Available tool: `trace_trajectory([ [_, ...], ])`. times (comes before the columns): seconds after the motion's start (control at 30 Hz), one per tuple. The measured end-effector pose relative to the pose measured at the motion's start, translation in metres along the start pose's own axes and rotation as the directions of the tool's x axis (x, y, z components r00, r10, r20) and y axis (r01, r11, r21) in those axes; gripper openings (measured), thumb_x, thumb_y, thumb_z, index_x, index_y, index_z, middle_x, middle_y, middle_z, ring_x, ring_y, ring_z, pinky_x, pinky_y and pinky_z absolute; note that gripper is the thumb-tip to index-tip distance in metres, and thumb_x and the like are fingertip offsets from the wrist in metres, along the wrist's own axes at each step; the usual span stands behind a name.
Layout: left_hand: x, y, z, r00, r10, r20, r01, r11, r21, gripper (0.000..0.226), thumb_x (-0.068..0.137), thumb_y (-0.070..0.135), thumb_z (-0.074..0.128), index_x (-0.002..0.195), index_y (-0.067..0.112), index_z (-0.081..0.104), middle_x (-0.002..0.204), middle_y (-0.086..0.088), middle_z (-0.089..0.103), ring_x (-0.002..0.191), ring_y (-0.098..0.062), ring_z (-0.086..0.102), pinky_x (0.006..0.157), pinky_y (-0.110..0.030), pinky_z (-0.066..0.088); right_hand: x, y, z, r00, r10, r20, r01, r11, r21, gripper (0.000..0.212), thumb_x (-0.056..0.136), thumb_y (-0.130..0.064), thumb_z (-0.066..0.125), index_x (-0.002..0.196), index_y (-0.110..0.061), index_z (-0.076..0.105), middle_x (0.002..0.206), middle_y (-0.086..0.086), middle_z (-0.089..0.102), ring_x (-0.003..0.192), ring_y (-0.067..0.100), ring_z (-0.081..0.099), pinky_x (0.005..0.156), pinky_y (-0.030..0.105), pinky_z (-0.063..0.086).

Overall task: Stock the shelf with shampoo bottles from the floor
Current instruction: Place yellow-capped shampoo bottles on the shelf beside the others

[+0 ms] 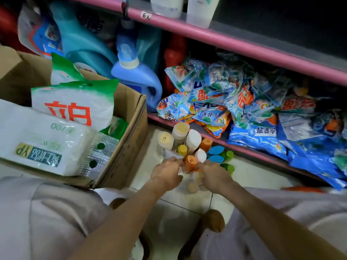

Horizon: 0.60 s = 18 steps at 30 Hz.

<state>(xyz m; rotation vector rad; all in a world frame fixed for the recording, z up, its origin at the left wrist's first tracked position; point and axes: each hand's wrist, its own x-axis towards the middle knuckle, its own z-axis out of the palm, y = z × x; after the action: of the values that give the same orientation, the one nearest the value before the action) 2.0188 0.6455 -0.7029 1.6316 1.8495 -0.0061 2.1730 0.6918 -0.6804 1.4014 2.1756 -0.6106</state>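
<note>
Several shampoo bottles (189, 141) stand clustered on the tiled floor in front of the pink shelf (221, 39), seen from above by their cream, white, orange, yellow, blue and green caps. An orange-capped bottle (190, 162) sits nearest me. My left hand (166, 174) grips its left side and my right hand (214, 175) grips its right side, fingers curled around the body. The bottle's lower part is hidden between my hands.
An open cardboard box (129, 136) with detergent bags stands at the left. The bottom shelf holds piled blue detergent packets (253, 117) and large blue jugs (139, 77). White bottles (201, 10) stand on the upper shelf. My knees and shoes fill the foreground.
</note>
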Motion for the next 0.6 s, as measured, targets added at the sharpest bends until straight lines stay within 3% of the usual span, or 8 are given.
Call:
trace_trajectory([
  [0.17,0.002,0.017,0.053,0.994,0.054,0.095,-0.048,0.997,-0.066,0.053,0.086,0.036,0.064,0.133,0.028,0.042,0.130,0.000,0.055,0.112,-0.022,0.056,0.088,-0.036,0.047,0.007,0.002,0.028,0.999,0.016,0.032,-0.017,0.999,0.037,0.057,0.089,-0.009,0.060,0.137,-0.035,0.040,0.140,-0.001,0.044,0.120,0.023,0.053,0.087,0.036,0.051],
  [0.27,0.004,0.016,0.077,0.992,0.043,0.115,-0.043,0.999,-0.005,0.058,0.085,0.037,0.065,0.135,0.024,0.039,0.132,-0.003,0.051,0.112,-0.023,0.054,0.088,-0.035,0.048,0.014,0.004,0.038,0.999,0.030,-0.033,-0.030,1.000,0.003,0.062,0.089,-0.007,0.060,0.140,-0.031,0.035,0.142,0.000,0.040,0.117,0.023,0.055,0.084,0.034,0.051],
  [0.43,0.011,0.017,0.092,0.995,0.087,0.052,-0.094,0.985,0.146,0.054,0.091,0.029,0.059,0.137,0.017,0.035,0.133,-0.009,0.050,0.113,-0.026,0.054,0.088,-0.036,0.047,0.025,0.008,0.055,0.997,0.027,-0.078,-0.030,0.999,-0.042,0.053,0.090,-0.008,0.059,0.136,-0.026,0.039,0.137,0.004,0.042,0.108,0.021,0.059,0.082,0.031,0.052],
  [0.6,0.016,0.010,0.095,0.983,0.182,0.039,-0.186,0.948,0.259,0.049,0.092,0.032,0.057,0.135,0.015,0.040,0.125,-0.011,0.058,0.107,-0.028,0.057,0.086,-0.037,0.046,0.036,0.005,0.065,0.997,-0.033,-0.075,0.017,0.980,-0.196,0.049,0.090,-0.008,0.057,0.135,-0.020,0.041,0.132,0.009,0.049,0.114,0.026,0.055,0.091,0.034,0.048],
])
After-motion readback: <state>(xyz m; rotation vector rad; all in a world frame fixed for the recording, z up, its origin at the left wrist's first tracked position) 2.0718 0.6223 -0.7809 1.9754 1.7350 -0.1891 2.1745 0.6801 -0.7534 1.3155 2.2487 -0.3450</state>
